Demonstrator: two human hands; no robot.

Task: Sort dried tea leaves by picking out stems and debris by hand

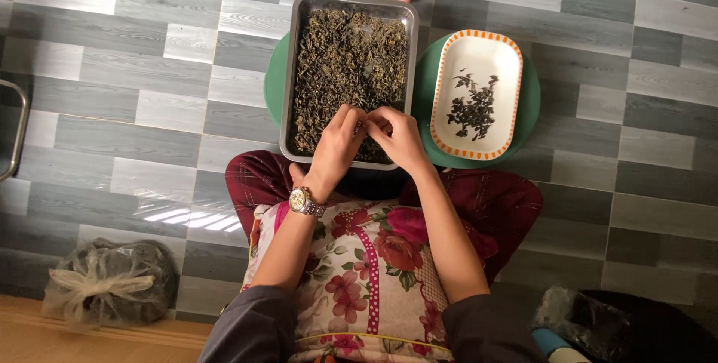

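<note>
The dried leaves fill a metal tray that rests on a green stool, its near edge at the seated person's knees. Both hands work at that near edge: the left hand, with a watch on its wrist, and the right hand have their fingertips pinched together on small bits of leaf. It looks like sorting, piece by piece. To the right of the tray, a white oval dish with an orange rim holds a small dark heap of picked bits. The next move calls for carrying a pinch across to it without scattering.
</note>
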